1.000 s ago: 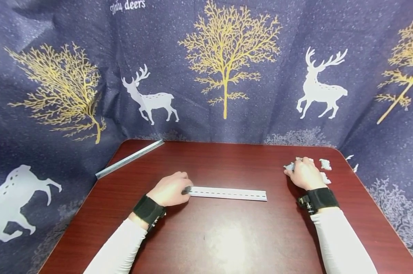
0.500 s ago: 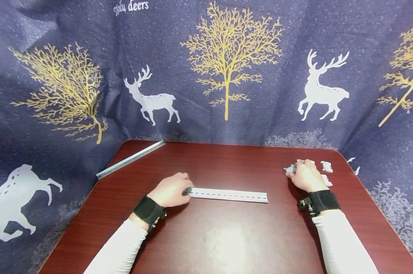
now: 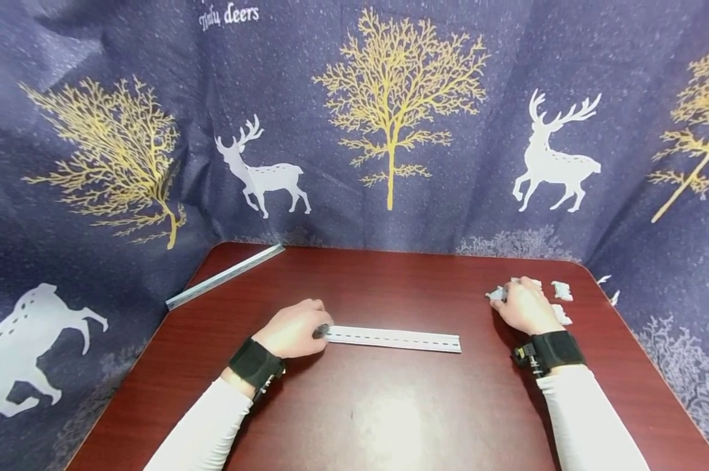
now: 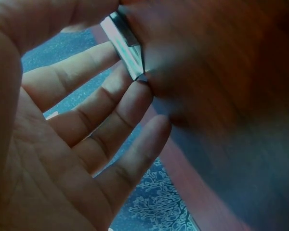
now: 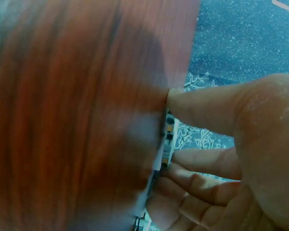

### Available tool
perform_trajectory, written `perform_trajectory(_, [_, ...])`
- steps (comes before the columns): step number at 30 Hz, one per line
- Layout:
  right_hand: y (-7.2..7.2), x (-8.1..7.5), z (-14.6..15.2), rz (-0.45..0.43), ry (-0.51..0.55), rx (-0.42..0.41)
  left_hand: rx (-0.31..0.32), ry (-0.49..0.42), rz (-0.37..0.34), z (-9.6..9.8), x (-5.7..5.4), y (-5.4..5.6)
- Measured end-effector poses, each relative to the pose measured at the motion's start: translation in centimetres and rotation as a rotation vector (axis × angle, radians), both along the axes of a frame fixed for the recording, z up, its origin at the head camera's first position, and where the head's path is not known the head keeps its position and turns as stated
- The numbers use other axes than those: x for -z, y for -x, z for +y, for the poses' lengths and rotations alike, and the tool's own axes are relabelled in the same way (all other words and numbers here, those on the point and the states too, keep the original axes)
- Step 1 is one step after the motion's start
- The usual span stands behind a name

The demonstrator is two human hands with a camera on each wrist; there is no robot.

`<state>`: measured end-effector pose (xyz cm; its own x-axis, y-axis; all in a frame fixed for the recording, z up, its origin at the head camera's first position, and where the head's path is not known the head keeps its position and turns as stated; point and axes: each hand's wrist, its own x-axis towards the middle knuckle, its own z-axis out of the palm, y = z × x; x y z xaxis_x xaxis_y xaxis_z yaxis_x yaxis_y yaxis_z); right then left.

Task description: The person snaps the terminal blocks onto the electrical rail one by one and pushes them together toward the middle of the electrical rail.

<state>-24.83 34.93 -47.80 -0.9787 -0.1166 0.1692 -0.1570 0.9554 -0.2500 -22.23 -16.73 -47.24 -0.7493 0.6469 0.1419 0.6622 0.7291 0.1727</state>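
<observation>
A slotted metal DIN rail (image 3: 396,338) lies across the middle of the table, and my left hand (image 3: 292,329) grips its left end. In the left wrist view the end of the rail (image 4: 123,45) sits between thumb and fingers. At the right, my right hand (image 3: 528,306) pinches a small pale terminal block (image 3: 497,294) at the table surface. Seen from the right wrist, the block (image 5: 169,132) has metal contacts along its edge, with the thumb at one end and fingers at the other. My fingers hide part of it.
Several more pale blocks lie around the right hand, among them one farther back (image 3: 562,290) and one beside the hand (image 3: 561,314). A second metal rail (image 3: 225,276) lies slantwise along the table's back-left edge. A patterned cloth (image 3: 354,118) hangs behind the table.
The head view has shifted slightly, so the scene sits a little lower. Both hands keep their places, on the rail and on the block.
</observation>
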Motion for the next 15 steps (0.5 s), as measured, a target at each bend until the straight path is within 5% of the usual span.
perform_trajectory(15, [-0.2, -0.3, -2.6, 0.023, 0.048, -0.060, 0.004, -0.009, -0.002, -0.3, 0.1, 0.1])
